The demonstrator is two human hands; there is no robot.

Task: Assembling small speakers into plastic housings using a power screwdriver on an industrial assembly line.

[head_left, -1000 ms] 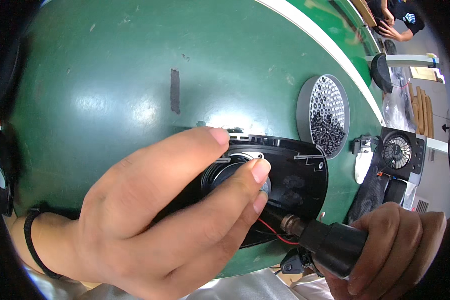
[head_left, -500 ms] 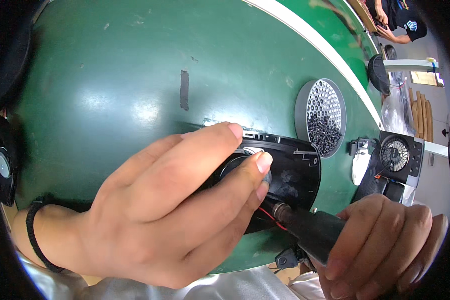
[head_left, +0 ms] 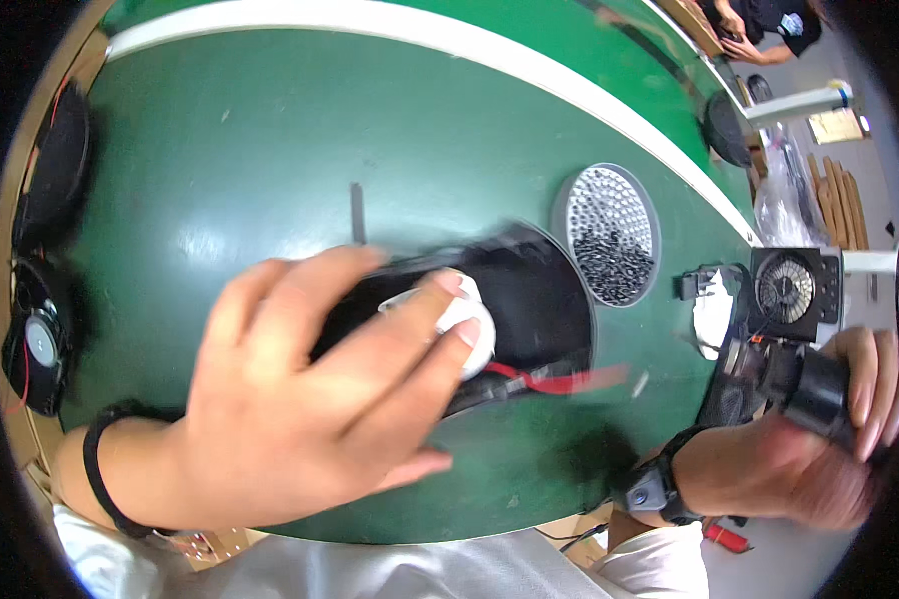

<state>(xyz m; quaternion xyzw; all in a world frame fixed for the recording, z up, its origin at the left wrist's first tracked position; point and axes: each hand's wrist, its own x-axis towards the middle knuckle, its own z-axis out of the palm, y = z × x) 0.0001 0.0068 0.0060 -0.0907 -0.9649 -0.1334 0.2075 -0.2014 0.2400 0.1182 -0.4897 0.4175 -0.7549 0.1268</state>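
A curved black plastic shell (head_left: 539, 299) lies on the green table, blurred by motion, with a red wire (head_left: 569, 381) trailing from its near side. In it sits a round speaker (head_left: 481, 349) with a pale back, partly covered by my left hand (head_left: 340, 379). Two of its fingertips press on the speaker while the other fingers reach across the shell. Off the table's right side, my right hand (head_left: 839, 449) is wrapped round a black power screwdriver (head_left: 817, 391), whose tip I cannot make out.
Right of the shell stands a grey round dish (head_left: 609, 235) of small black screws. Farther right are a white crumpled piece (head_left: 711, 314) and a black unit with a fan (head_left: 787, 290). Another speaker shell (head_left: 40, 339) lies at the left edge. A co-worker (head_left: 769, 25) is at the far right.
My right hand has pulled the screwdriver off the speaker and away to the right. The shell has turned slightly under my left hand, whose fingers have shifted on it. The view has moved a little.
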